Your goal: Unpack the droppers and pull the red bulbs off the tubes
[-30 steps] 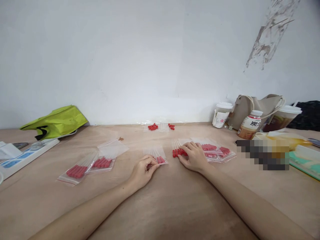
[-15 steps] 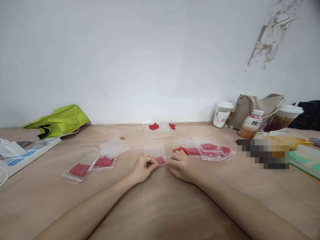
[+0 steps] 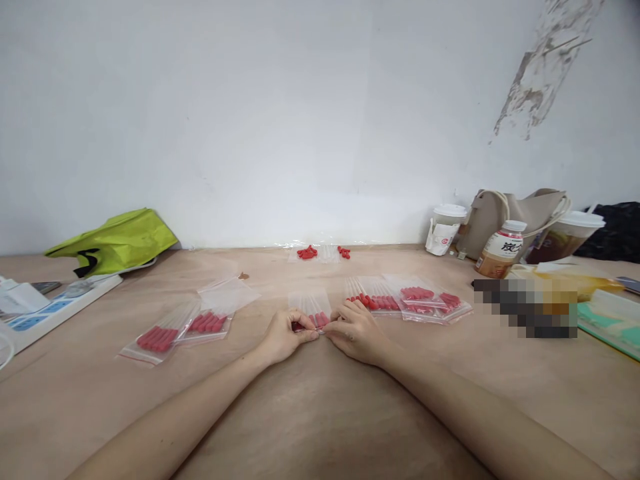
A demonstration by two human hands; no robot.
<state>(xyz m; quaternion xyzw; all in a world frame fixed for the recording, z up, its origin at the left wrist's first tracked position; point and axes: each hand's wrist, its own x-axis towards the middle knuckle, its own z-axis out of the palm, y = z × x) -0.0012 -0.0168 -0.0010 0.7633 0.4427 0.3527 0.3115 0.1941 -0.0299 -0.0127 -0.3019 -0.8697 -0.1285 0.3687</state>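
Observation:
A clear zip bag (image 3: 308, 300) lies flat before me, holding several thin, pale sticks with thick red ends (image 3: 320, 319). My left hand (image 3: 289, 337) is closed, thumb and forefinger pinching the bag's near edge at its left. At the right of that same edge, the fingers of my right hand (image 3: 356, 332) are pressed together on the plastic, close to the left fingertips. Both hands partly cover the bag's mouth. Just beyond my right hand lie loose red-ended sticks (image 3: 363, 300) and filled zip bags (image 3: 417, 293).
To the left lie two more filled bags (image 3: 158, 339), blank bags (image 3: 230, 295), a power strip (image 3: 65, 307) and a lime-green bag (image 3: 125, 240). Small red pieces (image 3: 307, 252) sit by the wall. A bottle (image 3: 501, 250), lidded cups (image 3: 445, 230) and a grey handbag (image 3: 530, 207) stand at right.
My right hand has slid left along the bag's near edge, bringing its fingertips close to the left hand's. My left hand stays nearly in place on the bag.

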